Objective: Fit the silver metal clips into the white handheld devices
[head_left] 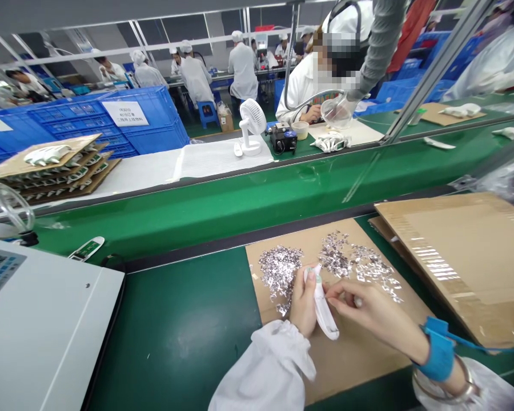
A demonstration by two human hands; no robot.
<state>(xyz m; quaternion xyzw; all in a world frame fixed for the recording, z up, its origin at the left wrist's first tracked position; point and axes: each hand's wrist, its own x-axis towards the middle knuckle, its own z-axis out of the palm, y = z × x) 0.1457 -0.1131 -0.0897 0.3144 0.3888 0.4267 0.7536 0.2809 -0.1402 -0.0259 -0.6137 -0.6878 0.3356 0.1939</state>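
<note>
My left hand [302, 305] is closed around a long white plastic housing [324, 313], which it holds tilted above a cardboard sheet [334, 365]. A bit of green shows near the housing's upper end, under my thumb. Thumb and forefinger of my right hand [360, 299] are pinched together against the housing's right side. Whatever is between those fingertips is too small to make out. Behind my hands, small shiny metal pieces lie on the cardboard in a left heap [279, 269] and a looser right spread [360, 260].
Stacked flat cardboard [462, 257] lies at the right. A white machine [43, 331] occupies the left. Beyond a green ledge [223, 208] are a small white fan [252, 127], blue crates [149, 120] and a co-worker [304, 85]. A blue wristband [439, 349] with a cord circles my right wrist.
</note>
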